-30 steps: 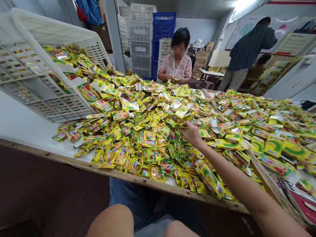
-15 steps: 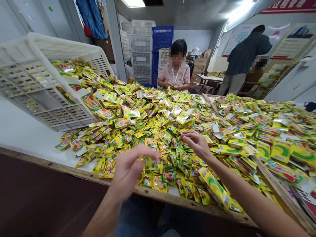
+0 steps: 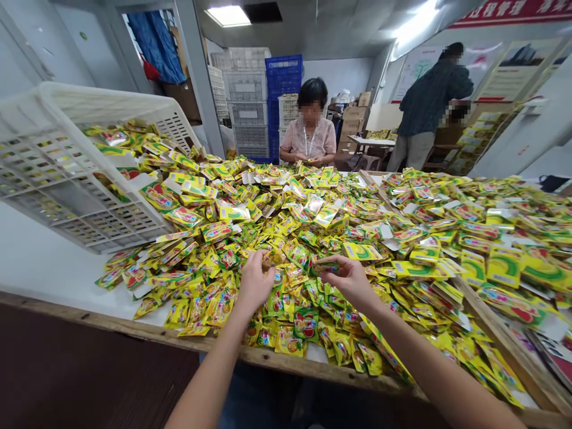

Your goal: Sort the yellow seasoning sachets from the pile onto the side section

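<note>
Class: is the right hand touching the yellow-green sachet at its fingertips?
Touching: the head view shows the right hand pinching the yellow-green sachet between its fingers.

Bright, even light from a ceiling panel and a second ceiling fixture; shadows faint. Small glints on foil sachets. Wide-angle bowing toward frame edges, seen on the white plastic crate. Left hand and right hand fairly sharp.

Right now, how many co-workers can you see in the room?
2: a seated person across the table, and a standing person at far right, back turned. Others may be out of view.
</note>
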{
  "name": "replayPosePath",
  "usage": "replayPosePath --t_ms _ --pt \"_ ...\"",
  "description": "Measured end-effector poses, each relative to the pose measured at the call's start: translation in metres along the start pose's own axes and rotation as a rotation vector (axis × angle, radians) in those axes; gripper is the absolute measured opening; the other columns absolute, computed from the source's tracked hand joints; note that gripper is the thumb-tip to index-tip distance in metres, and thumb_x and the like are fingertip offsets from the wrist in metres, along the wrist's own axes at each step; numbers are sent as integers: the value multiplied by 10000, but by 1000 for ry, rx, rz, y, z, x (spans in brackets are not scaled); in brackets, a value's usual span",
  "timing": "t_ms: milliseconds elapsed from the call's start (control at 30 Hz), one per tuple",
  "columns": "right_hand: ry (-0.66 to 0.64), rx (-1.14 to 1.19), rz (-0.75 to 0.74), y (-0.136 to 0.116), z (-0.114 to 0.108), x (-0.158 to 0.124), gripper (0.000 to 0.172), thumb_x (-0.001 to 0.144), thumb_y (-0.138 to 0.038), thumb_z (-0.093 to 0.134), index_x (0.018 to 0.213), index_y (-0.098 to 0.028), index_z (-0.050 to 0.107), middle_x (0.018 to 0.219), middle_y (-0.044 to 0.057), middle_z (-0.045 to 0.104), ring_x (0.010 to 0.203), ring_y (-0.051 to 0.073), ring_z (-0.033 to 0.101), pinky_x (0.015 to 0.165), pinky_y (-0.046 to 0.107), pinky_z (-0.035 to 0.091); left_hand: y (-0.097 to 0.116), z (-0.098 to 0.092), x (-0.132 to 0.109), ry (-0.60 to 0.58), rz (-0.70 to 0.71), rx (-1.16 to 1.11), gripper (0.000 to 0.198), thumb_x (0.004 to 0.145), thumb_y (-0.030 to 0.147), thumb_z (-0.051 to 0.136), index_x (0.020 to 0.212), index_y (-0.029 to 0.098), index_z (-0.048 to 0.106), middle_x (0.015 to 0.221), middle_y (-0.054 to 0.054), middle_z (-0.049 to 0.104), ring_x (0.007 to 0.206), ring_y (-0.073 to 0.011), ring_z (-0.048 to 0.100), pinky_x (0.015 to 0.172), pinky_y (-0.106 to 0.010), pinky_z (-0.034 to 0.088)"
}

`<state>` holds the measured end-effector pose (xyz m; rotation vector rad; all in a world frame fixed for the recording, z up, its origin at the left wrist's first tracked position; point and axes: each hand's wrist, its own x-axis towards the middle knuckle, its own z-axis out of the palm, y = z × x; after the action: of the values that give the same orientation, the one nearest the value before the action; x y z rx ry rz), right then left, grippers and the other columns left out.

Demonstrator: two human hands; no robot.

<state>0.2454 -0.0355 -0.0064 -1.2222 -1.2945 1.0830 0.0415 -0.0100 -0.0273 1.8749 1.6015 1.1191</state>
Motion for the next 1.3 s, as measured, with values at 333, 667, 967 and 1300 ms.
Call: replayPosePath --t_ms 333,667,967,1300 --pt "-67 308 128 15 20 -28 393 634 -529 738 861 -210 704 720 6 698 665 156 625 637 274 513 40 52 -58 66 -408 -944 559 689 505 690 1118 167 573 1096 -100 652 1059 -239 589 914 -348 460" --pt "101 237 97 13 -61 -71 401 680 -477 743 964 -202 681 997 66 726 912 222 665 829 357 534 88 101 -37 -234 217 -247 441 963 391 266 1124 171 613 917 -71 575 895 -179 583 836 -308 470" --pt "446 139 93 24 -133 -125 430 617 -405 809 965 -186 683 1015 98 735 948 293 685 812 400 576 126 177 70 -377 410 343 211 707 142 687 912 134 635 934 -142 638 965 -314 599 825 -405 455" --pt "560 105 -110 12 -126 -104 356 655 -417 775 924 -202 685 944 71 740 891 245 680 819 363 554 111 92 4 -251 325 6 413 825 410 532 1150 187 409 924 -62 675 776 -218 652 685 -316 489"
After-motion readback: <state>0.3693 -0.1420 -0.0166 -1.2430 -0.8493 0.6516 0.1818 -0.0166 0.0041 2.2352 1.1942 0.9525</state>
